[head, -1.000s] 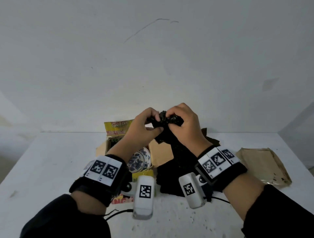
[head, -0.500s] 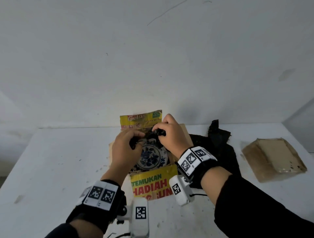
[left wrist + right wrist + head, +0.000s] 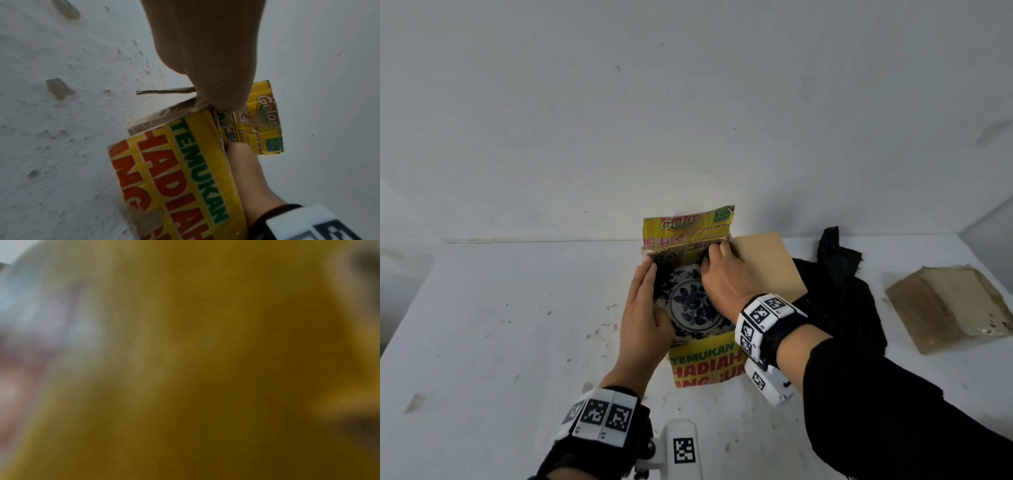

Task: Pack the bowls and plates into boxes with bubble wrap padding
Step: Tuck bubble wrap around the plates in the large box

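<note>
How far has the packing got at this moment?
Done: one blue-and-white plate lies in the open yellow box. In hand: the left hand rests along the box's left side; the right hand tucks dark padding at the far edge. Left: black wrap lies outside and the flaps are open.

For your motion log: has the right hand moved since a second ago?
Yes. The right hand has come down from above the yellow box into it, beside the plate.

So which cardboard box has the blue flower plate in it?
The yellow printed box between both hands holds the plate. The plain brown box lies flattened off to the right.
</note>
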### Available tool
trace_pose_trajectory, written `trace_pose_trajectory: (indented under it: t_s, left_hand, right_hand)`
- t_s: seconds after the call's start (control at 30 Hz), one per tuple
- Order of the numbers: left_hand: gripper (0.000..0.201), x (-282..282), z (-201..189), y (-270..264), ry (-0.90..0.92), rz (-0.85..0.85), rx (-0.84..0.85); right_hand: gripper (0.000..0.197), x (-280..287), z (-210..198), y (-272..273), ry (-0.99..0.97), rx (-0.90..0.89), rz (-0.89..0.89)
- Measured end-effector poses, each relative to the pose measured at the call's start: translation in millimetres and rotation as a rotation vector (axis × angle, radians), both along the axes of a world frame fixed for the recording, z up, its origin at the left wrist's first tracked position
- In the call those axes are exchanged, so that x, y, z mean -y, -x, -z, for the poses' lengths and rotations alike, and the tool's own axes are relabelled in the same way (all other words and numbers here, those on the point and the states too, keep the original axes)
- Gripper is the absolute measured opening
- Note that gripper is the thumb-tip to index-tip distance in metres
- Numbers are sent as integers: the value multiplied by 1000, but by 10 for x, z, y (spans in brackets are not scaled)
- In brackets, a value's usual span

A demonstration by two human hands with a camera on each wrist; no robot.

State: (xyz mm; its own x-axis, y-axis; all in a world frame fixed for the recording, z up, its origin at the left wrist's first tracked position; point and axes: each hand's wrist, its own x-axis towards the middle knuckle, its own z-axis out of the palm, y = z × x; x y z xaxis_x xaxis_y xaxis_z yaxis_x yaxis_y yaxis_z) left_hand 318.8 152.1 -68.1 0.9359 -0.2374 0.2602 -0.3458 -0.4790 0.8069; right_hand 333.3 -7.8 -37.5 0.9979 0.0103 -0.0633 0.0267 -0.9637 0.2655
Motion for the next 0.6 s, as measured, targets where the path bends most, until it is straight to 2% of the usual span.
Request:
trace_pose_trajectory:
  t_s: [0.17,0.27,0.4,0.6]
  left_hand:
    - [68,6,38,9,51,21,34]
    - [68,21,39,9,80,8,27]
    - [68,35,39,16,90,3,30]
    - [68,45,67,13,106,-5,47]
  right_hand:
    - [49,-23,152,66,342,-90,20]
    - [52,-2,178,28,403,-137,24]
    - [47,36,158,-33,328,-187,22]
    - [39,47,127,-16,-63,-165,46]
